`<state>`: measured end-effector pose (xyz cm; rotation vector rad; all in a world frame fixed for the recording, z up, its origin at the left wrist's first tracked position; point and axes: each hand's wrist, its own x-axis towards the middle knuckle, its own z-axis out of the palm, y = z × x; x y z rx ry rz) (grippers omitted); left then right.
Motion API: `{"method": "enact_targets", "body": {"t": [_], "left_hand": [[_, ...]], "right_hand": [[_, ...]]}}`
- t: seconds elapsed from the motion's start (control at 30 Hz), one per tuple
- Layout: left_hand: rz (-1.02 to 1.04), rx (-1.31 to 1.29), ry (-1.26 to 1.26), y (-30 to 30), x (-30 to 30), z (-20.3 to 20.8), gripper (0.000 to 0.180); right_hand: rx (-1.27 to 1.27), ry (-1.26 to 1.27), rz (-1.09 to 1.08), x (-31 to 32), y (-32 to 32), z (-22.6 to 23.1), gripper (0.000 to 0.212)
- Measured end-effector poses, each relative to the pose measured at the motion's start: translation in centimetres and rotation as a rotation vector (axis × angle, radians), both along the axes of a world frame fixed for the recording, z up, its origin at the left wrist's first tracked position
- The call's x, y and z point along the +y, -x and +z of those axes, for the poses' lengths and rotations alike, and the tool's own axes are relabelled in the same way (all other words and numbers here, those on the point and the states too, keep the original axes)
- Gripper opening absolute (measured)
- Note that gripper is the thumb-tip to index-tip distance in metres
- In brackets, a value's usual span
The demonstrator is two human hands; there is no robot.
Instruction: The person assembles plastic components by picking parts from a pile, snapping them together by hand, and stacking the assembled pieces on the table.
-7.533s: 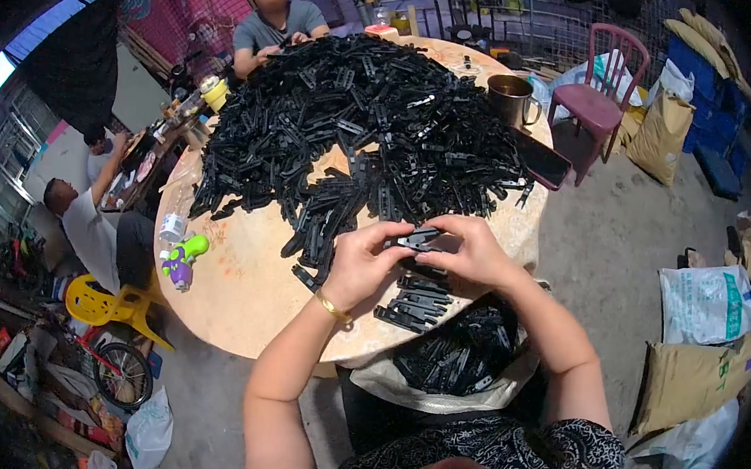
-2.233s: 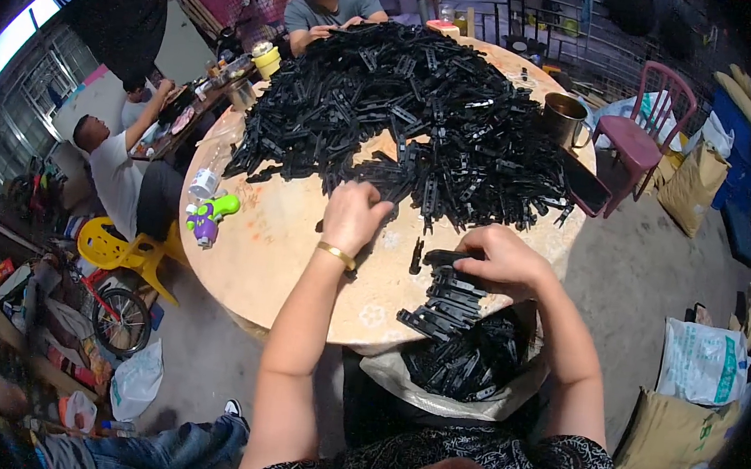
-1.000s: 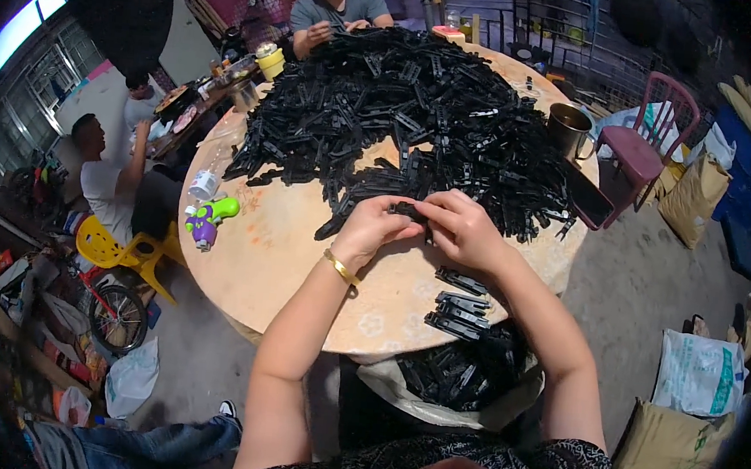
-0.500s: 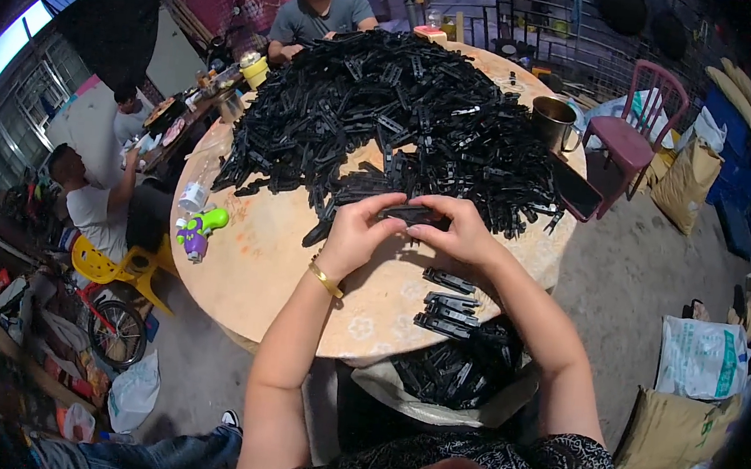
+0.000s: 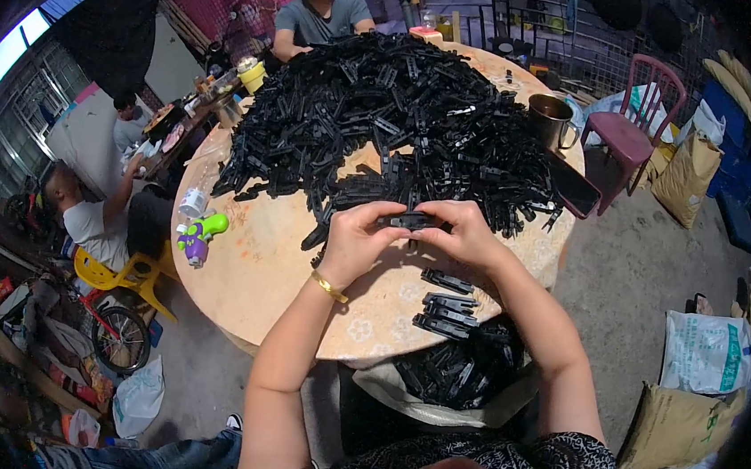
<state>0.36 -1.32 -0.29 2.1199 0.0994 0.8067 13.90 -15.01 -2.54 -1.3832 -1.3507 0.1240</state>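
Between my two hands is a narrow black plastic part (image 5: 409, 220), held level above the near side of the pile. My left hand (image 5: 355, 245), with a gold bracelet at its wrist, grips one end between thumb and fingers. The other end is pinched by my right hand (image 5: 466, 235). My fingers cover much of the part, so its exact kind is not clear. Just beyond them rises a large heap of similar black parts (image 5: 341, 115). Several black parts (image 5: 446, 316) lie in a short row near the table's front edge, below my right hand.
The round table (image 5: 254, 291) also bears a green and purple toy gun (image 5: 200, 235), a metal mug (image 5: 550, 118) and a dark flat tray (image 5: 573, 187). An open sack (image 5: 418, 410) of black parts stands against its front edge. Across sits another person (image 5: 323, 17); a chair (image 5: 630, 132) stands right.
Both hands stay almost in place, still on the black part, which has turned slightly between the fingers. At the left, a seated person's raised arm has shifted. The whole view has moved a little.
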Motion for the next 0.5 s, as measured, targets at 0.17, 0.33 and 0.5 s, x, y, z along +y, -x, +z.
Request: {"method": "enact_targets", "body": {"t": [0.17, 0.33, 0.5], "left_hand": [[-0.013, 0.041, 0.038, -0.1, 0.2, -0.2, 0.027], [-0.183, 0.080, 0.254, -0.3, 0.3, 0.4, 0.027], [-0.184, 0.435, 0.044, 0.1, 0.3, 1.1, 0.021]], "right_hand": [[-0.106, -0.089, -0.005, 0.0, -0.1, 0.2, 0.025], [-0.282, -0.161, -0.074, 0.4, -0.4, -0.3, 0.023], [0.065, -0.065, 0.060, 0.0, -0.1, 0.1, 0.018]]}}
